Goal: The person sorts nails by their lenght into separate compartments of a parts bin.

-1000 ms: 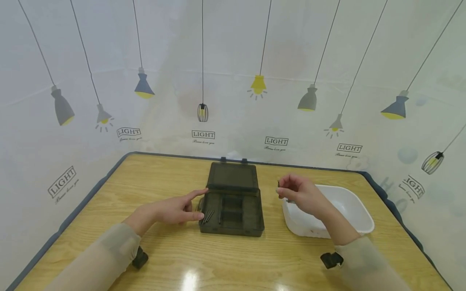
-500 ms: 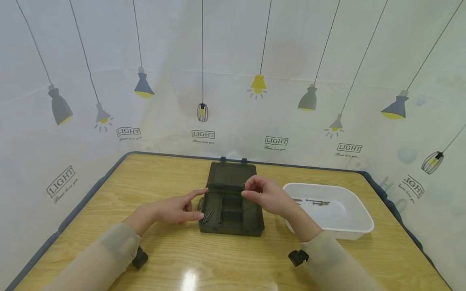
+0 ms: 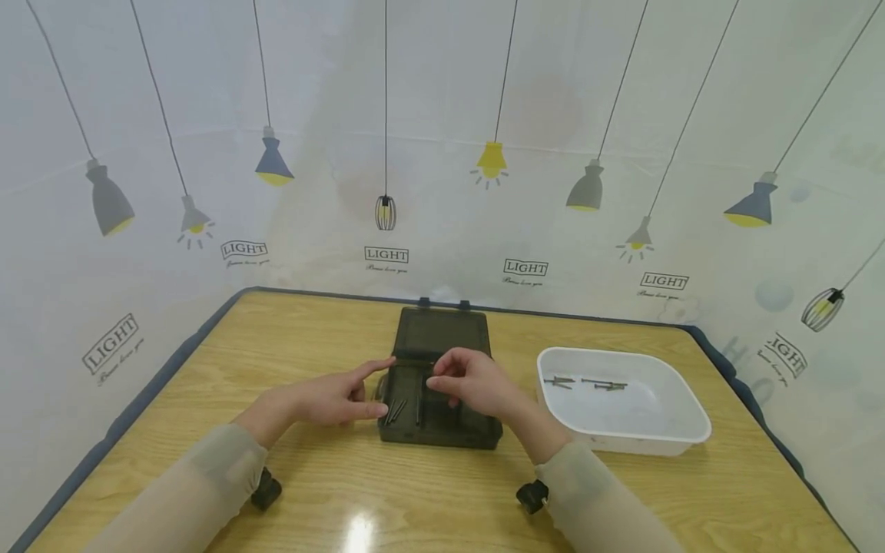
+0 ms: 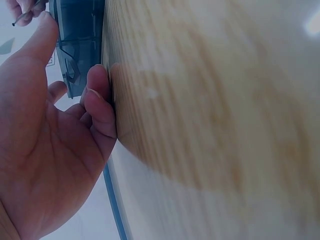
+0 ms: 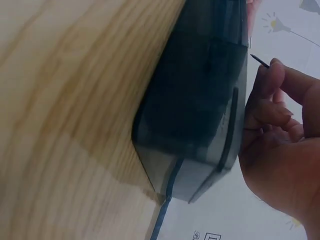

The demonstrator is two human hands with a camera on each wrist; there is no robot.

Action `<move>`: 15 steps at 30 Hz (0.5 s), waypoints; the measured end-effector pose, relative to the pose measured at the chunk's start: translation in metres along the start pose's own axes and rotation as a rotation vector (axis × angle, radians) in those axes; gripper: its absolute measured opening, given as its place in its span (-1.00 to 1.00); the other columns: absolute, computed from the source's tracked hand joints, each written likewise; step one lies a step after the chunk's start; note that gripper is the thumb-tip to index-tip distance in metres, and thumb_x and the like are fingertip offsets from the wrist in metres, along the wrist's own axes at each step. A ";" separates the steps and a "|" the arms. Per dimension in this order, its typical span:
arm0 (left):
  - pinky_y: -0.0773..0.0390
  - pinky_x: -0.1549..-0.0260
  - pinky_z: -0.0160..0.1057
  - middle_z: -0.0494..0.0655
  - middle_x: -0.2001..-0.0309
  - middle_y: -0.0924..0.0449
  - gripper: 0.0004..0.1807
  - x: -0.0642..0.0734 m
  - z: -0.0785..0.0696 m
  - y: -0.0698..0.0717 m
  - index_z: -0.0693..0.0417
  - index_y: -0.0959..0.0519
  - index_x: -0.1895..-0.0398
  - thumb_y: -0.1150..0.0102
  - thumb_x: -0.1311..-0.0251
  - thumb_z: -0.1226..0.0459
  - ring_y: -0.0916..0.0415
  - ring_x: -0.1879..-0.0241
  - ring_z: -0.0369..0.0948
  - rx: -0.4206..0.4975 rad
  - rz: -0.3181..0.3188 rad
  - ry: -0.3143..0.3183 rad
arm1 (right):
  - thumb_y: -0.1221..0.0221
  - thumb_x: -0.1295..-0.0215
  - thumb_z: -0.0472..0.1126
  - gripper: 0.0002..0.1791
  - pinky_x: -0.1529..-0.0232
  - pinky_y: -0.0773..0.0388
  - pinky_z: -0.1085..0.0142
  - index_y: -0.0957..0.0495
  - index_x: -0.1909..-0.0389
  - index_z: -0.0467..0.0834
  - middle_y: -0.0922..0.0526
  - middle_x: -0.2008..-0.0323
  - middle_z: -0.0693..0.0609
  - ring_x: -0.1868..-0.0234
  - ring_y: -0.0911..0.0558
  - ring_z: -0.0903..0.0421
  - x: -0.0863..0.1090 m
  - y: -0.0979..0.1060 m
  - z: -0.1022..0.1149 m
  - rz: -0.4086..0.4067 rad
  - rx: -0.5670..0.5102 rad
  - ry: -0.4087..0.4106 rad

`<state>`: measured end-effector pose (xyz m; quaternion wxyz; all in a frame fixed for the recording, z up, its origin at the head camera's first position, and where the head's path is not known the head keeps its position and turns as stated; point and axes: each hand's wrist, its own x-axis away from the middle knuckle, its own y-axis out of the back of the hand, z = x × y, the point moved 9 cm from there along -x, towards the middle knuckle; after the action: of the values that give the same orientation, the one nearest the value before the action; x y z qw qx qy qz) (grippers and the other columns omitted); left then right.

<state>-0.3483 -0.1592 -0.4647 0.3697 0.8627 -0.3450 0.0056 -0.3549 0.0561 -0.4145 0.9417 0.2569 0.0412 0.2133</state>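
Observation:
A dark translucent compartment box [image 3: 477,426] lies on the table with its lid [image 3: 442,334] folded back. My left hand [image 3: 332,398] rests at the box's left side, forefinger stretched to the back left corner and thumb at the front left rim. Its other fingers are bent under. Several nails [image 3: 396,412] lie in the left compartment, and one more stands out to the right of them. Over the middle of the box, my right hand [image 3: 477,382] pinches a thin dark nail [image 5: 259,61] between thumb and forefinger, its pointed tip sticking out.
A white tray [image 3: 625,438] with several nails [image 3: 604,383] in it stands to the right of the box. Behind the wooden table [image 3: 311,484] hangs a pale sheet printed with lamps. Black camera mounts sit below both wrists.
My right hand has moved left from the tray's edge to over the middle of the box, bringing the nail along. The left hand has stayed in place.

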 end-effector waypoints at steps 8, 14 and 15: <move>-0.59 0.29 -0.11 0.00 0.32 -0.63 0.02 -0.001 0.002 0.000 -0.44 0.14 -0.84 -0.24 -0.55 -0.22 -0.56 0.42 -0.12 -0.006 0.003 0.012 | -0.38 -0.55 -0.10 -0.78 0.21 -0.71 0.19 -0.66 0.00 -0.15 -0.80 0.16 -0.09 0.55 -0.66 0.12 -0.003 -0.020 -0.003 0.075 -0.048 -0.045; -0.58 0.29 -0.11 -0.01 0.33 -0.63 0.01 -0.001 0.002 0.000 -0.46 0.14 -0.84 -0.23 -0.55 -0.22 -0.56 0.42 -0.12 -0.010 0.004 0.012 | -0.38 -0.55 -0.07 -0.73 0.20 -0.71 0.21 -0.70 -0.07 -0.16 -0.84 0.17 0.01 0.55 -0.68 0.11 -0.005 -0.025 -0.005 0.095 -0.043 -0.034; -0.59 0.30 -0.11 -0.01 0.33 -0.63 0.00 -0.001 0.002 0.000 -0.46 0.14 -0.83 -0.23 -0.55 -0.22 -0.56 0.43 -0.12 -0.011 0.003 0.009 | -0.38 -0.55 -0.06 -0.71 0.20 -0.71 0.21 -0.71 -0.09 -0.16 -0.84 0.16 0.01 0.54 -0.68 0.10 -0.005 -0.025 -0.005 0.098 -0.040 -0.032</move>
<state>-0.3500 -0.1600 -0.4664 0.3759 0.8601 -0.3447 0.0082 -0.3504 0.0368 -0.4316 0.9357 0.2429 0.0094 0.2557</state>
